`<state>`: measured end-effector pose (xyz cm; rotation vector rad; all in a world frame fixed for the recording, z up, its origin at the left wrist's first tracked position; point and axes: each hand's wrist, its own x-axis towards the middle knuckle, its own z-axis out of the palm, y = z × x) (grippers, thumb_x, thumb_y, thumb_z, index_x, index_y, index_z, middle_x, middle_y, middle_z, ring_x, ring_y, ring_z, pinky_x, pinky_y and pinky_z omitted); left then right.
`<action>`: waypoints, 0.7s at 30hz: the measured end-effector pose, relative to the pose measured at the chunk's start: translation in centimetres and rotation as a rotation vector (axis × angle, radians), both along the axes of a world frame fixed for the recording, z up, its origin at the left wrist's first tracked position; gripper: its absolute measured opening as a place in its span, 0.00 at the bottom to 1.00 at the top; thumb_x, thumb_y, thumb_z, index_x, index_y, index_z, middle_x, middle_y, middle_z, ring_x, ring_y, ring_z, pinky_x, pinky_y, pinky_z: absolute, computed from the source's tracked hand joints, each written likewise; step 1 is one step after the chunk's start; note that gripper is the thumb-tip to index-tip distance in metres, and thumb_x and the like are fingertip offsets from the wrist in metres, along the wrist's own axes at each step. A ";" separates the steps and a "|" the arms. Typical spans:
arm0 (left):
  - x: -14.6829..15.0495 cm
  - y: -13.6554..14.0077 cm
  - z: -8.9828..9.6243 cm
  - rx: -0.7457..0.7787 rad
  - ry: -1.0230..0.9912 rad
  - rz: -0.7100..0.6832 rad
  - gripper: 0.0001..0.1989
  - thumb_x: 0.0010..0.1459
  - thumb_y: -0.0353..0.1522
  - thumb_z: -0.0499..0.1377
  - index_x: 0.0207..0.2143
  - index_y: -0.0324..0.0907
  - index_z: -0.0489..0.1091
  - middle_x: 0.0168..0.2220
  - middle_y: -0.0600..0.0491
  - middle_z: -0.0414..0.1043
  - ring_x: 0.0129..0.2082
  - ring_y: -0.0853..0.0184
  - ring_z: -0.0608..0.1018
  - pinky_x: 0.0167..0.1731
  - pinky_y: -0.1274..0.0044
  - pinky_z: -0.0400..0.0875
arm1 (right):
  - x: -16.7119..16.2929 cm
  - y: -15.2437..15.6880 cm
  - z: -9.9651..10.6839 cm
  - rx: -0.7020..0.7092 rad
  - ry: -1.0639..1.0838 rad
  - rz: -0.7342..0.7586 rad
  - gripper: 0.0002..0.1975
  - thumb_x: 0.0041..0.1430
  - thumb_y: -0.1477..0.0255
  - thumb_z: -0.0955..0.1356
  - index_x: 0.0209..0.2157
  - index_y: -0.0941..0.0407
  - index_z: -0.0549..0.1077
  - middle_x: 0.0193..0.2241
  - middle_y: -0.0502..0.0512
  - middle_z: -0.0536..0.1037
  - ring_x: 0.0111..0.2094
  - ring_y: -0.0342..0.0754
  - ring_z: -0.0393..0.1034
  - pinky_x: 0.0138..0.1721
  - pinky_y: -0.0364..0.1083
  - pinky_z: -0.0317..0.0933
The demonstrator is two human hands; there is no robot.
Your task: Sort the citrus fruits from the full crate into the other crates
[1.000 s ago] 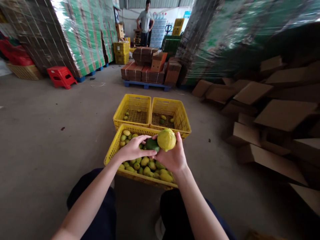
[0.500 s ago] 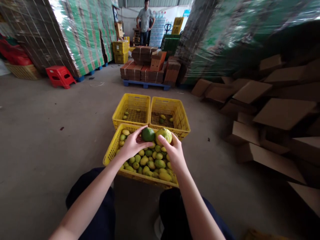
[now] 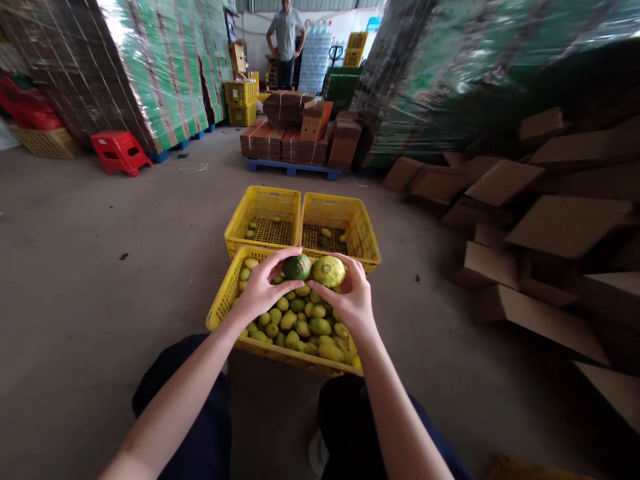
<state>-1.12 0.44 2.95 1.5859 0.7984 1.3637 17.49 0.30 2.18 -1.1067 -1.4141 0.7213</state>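
Observation:
My left hand (image 3: 264,285) is closed around a dark green lemon (image 3: 297,267), thumb below and fingers above. Beside it, my right hand (image 3: 354,297) grips a larger, bumpy yellow-green lemon (image 3: 329,271) between thumb and fingers. The two fruits are side by side, nearly touching, above the near yellow crate (image 3: 218,308). Green and yellow lemons (image 3: 289,321) fill that crate. Behind it stand a far left yellow crate (image 3: 235,223) and a far right yellow crate (image 3: 367,233), each with a few lemons on its slatted bottom.
A red stool (image 3: 119,152) stands at the left. Flattened cartons lie stacked on a blue pallet (image 3: 293,168) ahead. Open cardboard boxes (image 3: 565,227) are heaped along the right. Wrapped green stacks (image 3: 165,73) rise on both sides, and a person (image 3: 287,40) stands at the back.
Both lemons have been turned in my fingers, so their ends now face me. My right thumb has slid from the yellow-green lemon's front to below it. The person behind has shifted slightly left.

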 end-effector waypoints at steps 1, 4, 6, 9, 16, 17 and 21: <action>-0.1 0.1 -0.1 0.039 0.025 0.004 0.23 0.52 0.35 0.68 0.51 0.46 0.71 0.58 0.46 0.70 0.59 0.58 0.71 0.57 0.68 0.68 | 0.0 0.1 -0.1 0.053 -0.060 -0.035 0.28 0.42 0.63 0.78 0.47 0.48 0.73 0.45 0.55 0.71 0.48 0.55 0.68 0.50 0.56 0.64; -0.3 0.1 0.0 0.115 0.088 0.041 0.23 0.53 0.35 0.68 0.51 0.46 0.71 0.57 0.46 0.71 0.59 0.58 0.71 0.58 0.67 0.68 | -0.1 0.2 -0.1 0.095 -0.098 -0.058 0.29 0.42 0.62 0.78 0.48 0.48 0.73 0.45 0.55 0.71 0.48 0.56 0.68 0.51 0.57 0.64; -0.4 0.0 0.2 0.107 0.096 0.055 0.23 0.52 0.35 0.68 0.51 0.47 0.71 0.57 0.47 0.71 0.59 0.58 0.71 0.58 0.68 0.67 | -0.2 0.1 0.1 0.081 -0.088 -0.056 0.29 0.41 0.62 0.78 0.47 0.48 0.74 0.45 0.55 0.72 0.49 0.56 0.68 0.50 0.57 0.64; -0.4 -0.1 0.5 -0.043 0.014 0.042 0.24 0.49 0.35 0.70 0.49 0.46 0.72 0.53 0.47 0.74 0.53 0.60 0.76 0.52 0.72 0.71 | -0.3 -0.2 0.7 -0.043 0.009 0.016 0.27 0.43 0.62 0.77 0.47 0.49 0.73 0.41 0.53 0.75 0.44 0.54 0.70 0.46 0.54 0.66; 0.8 0.8 -0.4 -0.705 -0.351 0.069 0.17 0.54 0.44 0.64 0.35 0.38 0.75 0.31 0.46 0.78 0.28 0.63 0.80 0.24 0.78 0.72 | -1.9 -0.8 0.7 -0.438 0.436 0.150 0.15 0.53 0.55 0.71 0.34 0.52 0.73 0.26 0.47 0.76 0.26 0.45 0.71 0.23 0.42 0.63; 1.0 0.9 -0.5 -0.802 -0.382 0.067 0.17 0.56 0.45 0.62 0.33 0.38 0.75 0.28 0.47 0.78 0.24 0.65 0.78 0.22 0.78 0.71 | -2.1 -0.8 0.5 -0.516 0.502 0.186 0.16 0.54 0.54 0.70 0.31 0.53 0.72 0.23 0.47 0.75 0.22 0.45 0.69 0.19 0.42 0.60; 1.4 1.2 -0.7 -1.023 -0.394 0.088 0.19 0.62 0.45 0.56 0.30 0.39 0.74 0.19 0.51 0.73 0.14 0.71 0.71 0.15 0.81 0.64 | -2.6 -0.2 -0.1 -0.787 0.648 0.306 0.21 0.58 0.52 0.66 0.23 0.55 0.69 0.14 0.50 0.71 0.12 0.42 0.61 0.10 0.41 0.51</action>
